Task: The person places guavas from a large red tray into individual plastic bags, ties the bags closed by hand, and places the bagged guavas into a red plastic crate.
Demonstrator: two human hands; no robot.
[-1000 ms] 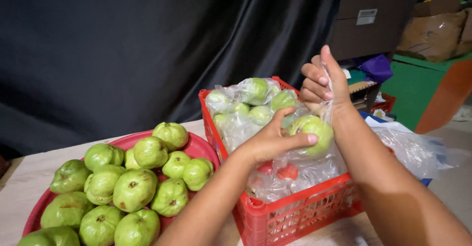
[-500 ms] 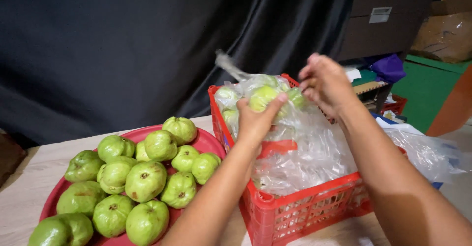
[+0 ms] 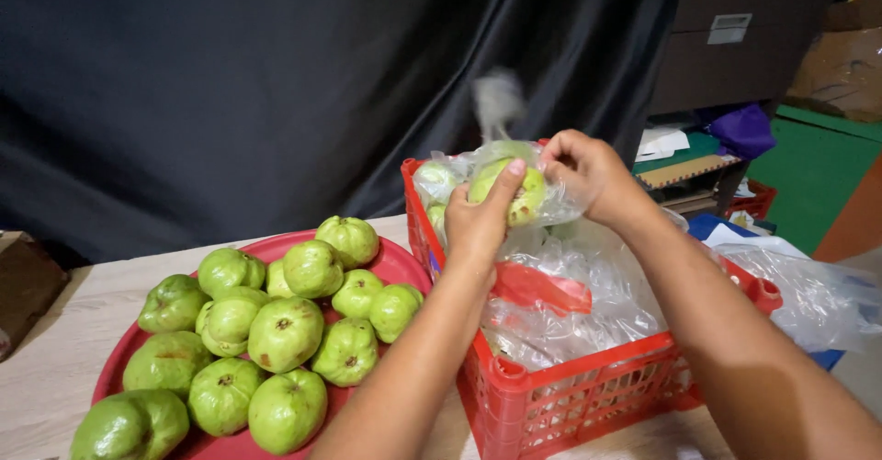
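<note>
I see green guavas (image 3: pixel 285 333) on a red tray (image 3: pixel 404 262), a red crate (image 3: pixel 560 396), clear bags (image 3: pixel 588 304), black drape (image 3: pixel 230 83).

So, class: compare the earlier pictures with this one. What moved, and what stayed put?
Both hands, left hand and right hand, closed around the bagged guava, the right pulling the plastic bag's tail upward. The red crate and the guavas on the red tray stayed put.

Even, bright frontal light; faint glare on plastic bags (image 3: pixel 588 304); bag's twisted top (image 3: pixel 497 100) motion-blurred; backdrop dark.
</note>
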